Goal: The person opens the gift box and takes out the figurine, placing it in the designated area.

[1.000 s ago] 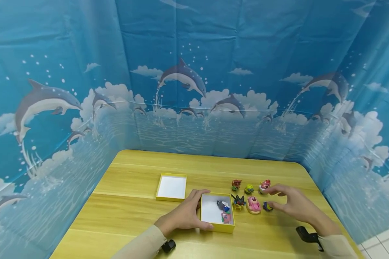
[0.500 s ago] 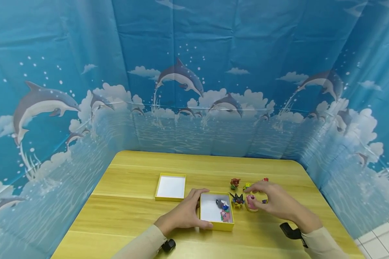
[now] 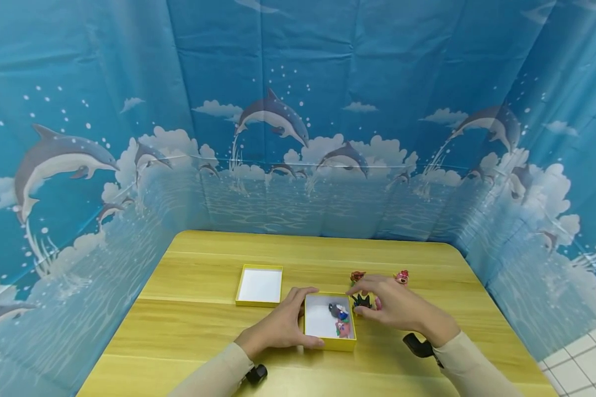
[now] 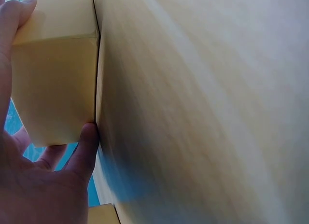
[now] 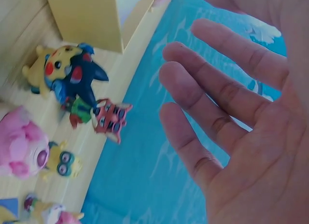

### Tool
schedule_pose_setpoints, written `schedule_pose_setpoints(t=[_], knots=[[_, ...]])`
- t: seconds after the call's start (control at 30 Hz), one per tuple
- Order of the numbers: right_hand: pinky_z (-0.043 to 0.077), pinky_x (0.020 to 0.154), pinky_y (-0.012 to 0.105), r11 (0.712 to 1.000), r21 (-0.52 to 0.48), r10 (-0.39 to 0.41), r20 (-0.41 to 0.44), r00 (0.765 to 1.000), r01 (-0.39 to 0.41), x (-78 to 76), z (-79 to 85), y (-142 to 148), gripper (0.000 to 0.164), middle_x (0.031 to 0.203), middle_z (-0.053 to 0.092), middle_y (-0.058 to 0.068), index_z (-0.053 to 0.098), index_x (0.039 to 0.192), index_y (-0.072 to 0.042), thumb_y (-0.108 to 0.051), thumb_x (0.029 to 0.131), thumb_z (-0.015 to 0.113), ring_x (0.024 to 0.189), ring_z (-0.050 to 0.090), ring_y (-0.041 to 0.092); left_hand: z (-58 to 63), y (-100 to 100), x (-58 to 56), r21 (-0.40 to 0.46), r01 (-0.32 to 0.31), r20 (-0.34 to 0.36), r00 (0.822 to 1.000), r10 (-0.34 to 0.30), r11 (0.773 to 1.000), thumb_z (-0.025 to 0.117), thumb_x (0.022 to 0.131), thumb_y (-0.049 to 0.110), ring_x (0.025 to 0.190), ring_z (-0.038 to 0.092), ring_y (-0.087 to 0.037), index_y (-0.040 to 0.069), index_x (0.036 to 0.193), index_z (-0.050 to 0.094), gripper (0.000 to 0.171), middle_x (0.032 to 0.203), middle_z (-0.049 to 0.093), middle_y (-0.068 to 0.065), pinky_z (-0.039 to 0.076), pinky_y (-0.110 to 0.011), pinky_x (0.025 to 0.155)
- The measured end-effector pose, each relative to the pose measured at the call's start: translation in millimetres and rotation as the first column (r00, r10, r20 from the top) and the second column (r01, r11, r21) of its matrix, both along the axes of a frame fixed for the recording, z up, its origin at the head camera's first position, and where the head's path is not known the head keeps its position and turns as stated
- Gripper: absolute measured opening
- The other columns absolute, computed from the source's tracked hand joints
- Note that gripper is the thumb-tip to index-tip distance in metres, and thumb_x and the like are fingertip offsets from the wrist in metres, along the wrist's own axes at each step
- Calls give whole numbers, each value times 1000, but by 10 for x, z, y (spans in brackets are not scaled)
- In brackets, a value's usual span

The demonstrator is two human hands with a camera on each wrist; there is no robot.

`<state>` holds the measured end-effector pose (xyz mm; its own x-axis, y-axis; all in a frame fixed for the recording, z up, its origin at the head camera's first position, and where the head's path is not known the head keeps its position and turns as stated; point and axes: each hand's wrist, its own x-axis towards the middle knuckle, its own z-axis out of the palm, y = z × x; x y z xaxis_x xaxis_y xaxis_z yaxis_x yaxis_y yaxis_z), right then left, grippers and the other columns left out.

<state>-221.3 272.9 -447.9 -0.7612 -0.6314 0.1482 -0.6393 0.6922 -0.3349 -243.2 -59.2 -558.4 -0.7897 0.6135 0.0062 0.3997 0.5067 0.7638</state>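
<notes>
My left hand [image 3: 283, 322] grips a small yellow open box [image 3: 340, 344] by its left end, thumb at the near wall and fingers at the far wall. Inside lie a grey-and-blue toy figure [image 3: 338, 312] and a pink star-shaped figure [image 3: 343, 329]. Just right of the box, my right hand [image 3: 397, 303] reaches over the toys, fingers spread and holding nothing. Nearest to it is a yellow figure in a dark pointed hood [image 5: 63, 69]. Beside that one stand a red fox-like figure [image 5: 112, 120], a yellow goggled figure [image 5: 65, 163] and a pink bear figure [image 5: 21, 142].
A shallow yellow lid [image 3: 260, 284], white inside, lies left of the box toward the back. Behind my right hand is a red-and-pink figure [image 3: 402, 277]. A blue dolphin-print curtain [image 3: 298, 204] borders the wooden table [image 3: 189, 331].
My right hand has moved left across the figures, from the rightmost one to the hooded one beside the box. The left hand stays on the box. The view has shifted slightly.
</notes>
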Motion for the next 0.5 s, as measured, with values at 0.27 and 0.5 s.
schedule_pose_setpoints(t=[0.27, 0.5], knots=[[64, 113, 59, 995, 59, 72, 50, 996, -75, -122, -50, -233, 30, 136, 83, 2, 83, 138, -18, -21, 108, 85, 129, 77, 31, -22, -1, -7, 18, 3, 8, 1000, -4, 1000, 98, 89, 66, 144, 63, -23, 28, 184, 30, 122, 171, 47, -9, 59, -46, 121], [57, 119, 63, 991, 110, 61, 105, 993, -73, -194, -158, -345, 31, 134, 85, -1, 85, 135, -15, -25, 106, 88, 127, 73, 25, -29, -7, -4, 11, 2, 2, 1000, -2, 1000, 96, 91, 67, 142, 63, -19, 30, 184, 28, 121, 171, 47, -6, 58, -46, 121]])
